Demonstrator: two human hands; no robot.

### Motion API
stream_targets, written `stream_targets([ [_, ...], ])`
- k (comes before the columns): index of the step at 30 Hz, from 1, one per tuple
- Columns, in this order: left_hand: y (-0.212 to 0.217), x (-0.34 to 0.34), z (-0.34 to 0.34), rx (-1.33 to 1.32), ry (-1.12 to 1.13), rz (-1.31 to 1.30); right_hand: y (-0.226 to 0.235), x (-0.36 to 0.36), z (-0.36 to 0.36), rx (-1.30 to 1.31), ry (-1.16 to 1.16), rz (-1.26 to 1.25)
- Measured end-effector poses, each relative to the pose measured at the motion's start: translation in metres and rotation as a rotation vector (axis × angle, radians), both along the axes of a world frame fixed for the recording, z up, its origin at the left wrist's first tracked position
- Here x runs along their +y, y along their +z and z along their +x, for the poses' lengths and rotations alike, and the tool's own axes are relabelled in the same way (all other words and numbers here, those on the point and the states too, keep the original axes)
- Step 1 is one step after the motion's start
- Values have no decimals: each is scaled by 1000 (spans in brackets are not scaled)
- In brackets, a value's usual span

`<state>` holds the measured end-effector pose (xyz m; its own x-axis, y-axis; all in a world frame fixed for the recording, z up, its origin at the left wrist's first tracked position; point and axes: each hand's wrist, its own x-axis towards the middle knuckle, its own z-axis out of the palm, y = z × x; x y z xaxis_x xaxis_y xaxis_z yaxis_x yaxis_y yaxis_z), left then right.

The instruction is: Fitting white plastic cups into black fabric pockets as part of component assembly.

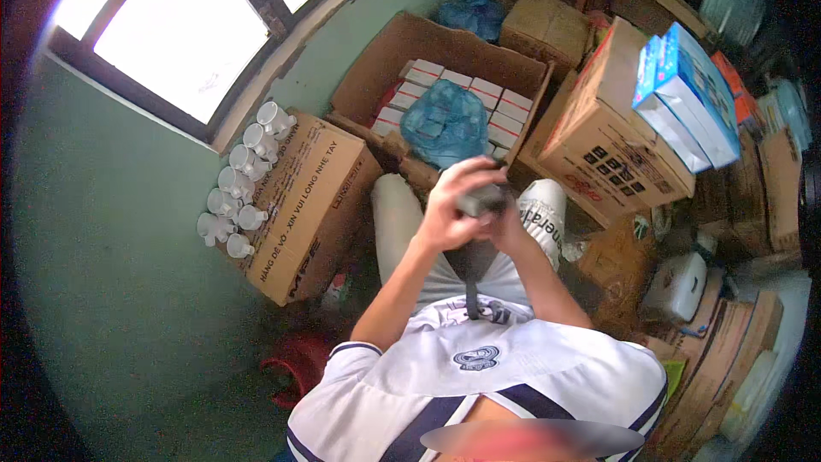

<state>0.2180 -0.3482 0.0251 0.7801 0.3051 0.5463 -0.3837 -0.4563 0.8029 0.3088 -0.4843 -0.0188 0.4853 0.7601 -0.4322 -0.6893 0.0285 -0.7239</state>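
My left hand [455,205] is closed around one side of a small dark grey, rounded object [485,198], held up in front of my knees. On its other side my right hand [508,228] is wrapped round it too, partly hidden behind it. Motion smears the object, so its exact kind cannot be made out. Just beyond my hands, a crumpled blue plastic bag [445,122] lies on rows of small white boxes [514,105] with red stripes. These sit inside a large open cardboard box [363,60].
Several white cups [234,180] stand along a closed cardboard box [313,197] at left, below a window [180,30]. Blue-and-white packages [684,103] lie on a tall carton [599,158] at right. More cartons crowd the back, and a red plastic item [295,368] is at lower left.
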Motion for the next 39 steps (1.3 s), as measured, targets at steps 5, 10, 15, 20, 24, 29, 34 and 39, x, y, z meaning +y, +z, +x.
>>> stream_targets([
  [5, 10, -30, 22, -201, 144, 378, 5, -21, 4, -2, -100, 122],
  [10, 20, -37, 42, -22, 262, -290, 52, -26, -23, -450, -200, 30],
  [15, 28, -68, 37, -104, 219, -714, 50, -29, -2, -487, -342, -19],
  [20, 32, -57, 34, -307, 156, 215, 35, -16, 0, -428, -452, 185],
  [24, 34, -32, 45, -81, 217, -265, 42, -36, 17, -609, -127, -177],
  [29, 49, -27, 37, -200, 181, -590, 78, -30, 19, -381, -220, -22],
  [34, 45, -37, 46, -122, 41, 139, 29, -18, 30, 78, -436, 143],
  [39, 13, -26, 50, 17, 235, -250, 50, -22, 36, 7, -172, 38],
])
